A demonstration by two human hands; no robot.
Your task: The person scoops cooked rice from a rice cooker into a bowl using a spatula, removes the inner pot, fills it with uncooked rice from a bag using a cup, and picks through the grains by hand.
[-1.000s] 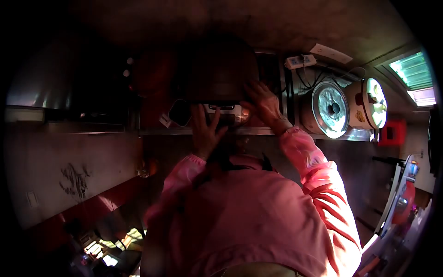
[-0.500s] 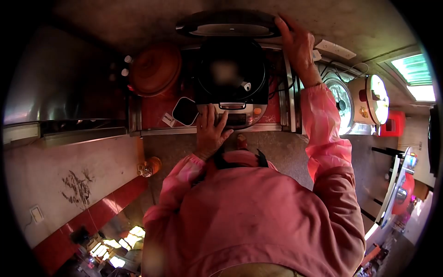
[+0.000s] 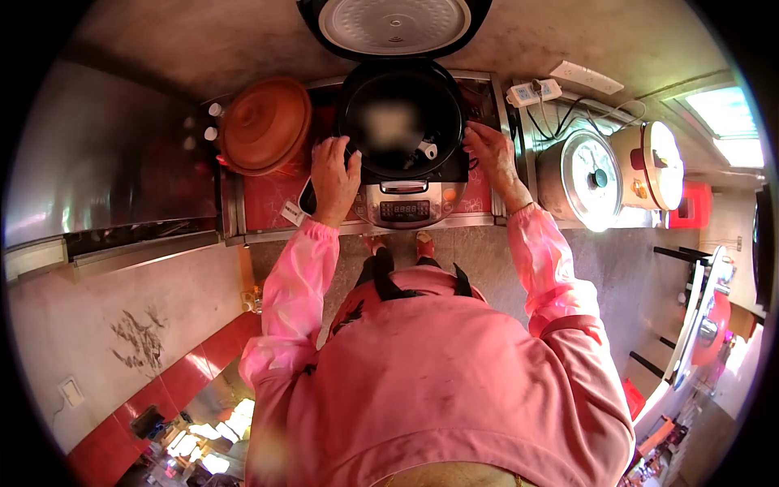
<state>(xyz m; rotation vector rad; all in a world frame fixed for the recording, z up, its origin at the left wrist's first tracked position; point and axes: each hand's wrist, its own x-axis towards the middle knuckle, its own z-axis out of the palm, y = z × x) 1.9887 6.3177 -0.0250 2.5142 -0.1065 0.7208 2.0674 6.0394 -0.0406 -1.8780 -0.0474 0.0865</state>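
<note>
A rice cooker [image 3: 446, 213] with a silver front panel and lit display stands with its lid [image 3: 395, 24] raised, the pale underside showing. Its dark inner pot [image 3: 373, 166] sits in the body; a pale blurred patch and a small white item show inside. My left hand [image 3: 334, 180] is at the pot's left rim, thumb and fingers apart. At the right rim, my right hand [image 3: 493, 162] has its fingertips drawn together on the edge; how firmly they grip I cannot make out.
Left of the cooker is a brown lidded clay pot [image 3: 264, 130]. To the right stand a metal pot with a glass lid [image 3: 591, 178], a cream cooker [image 3: 637, 174] and a red container [image 3: 690, 207]. A power strip [image 3: 534, 92] with cords lies behind them.
The lid has swung from partly raised to fully up. My right hand has left it and come down to the pot's right rim; my left hand has moved from the front panel to the left rim.
</note>
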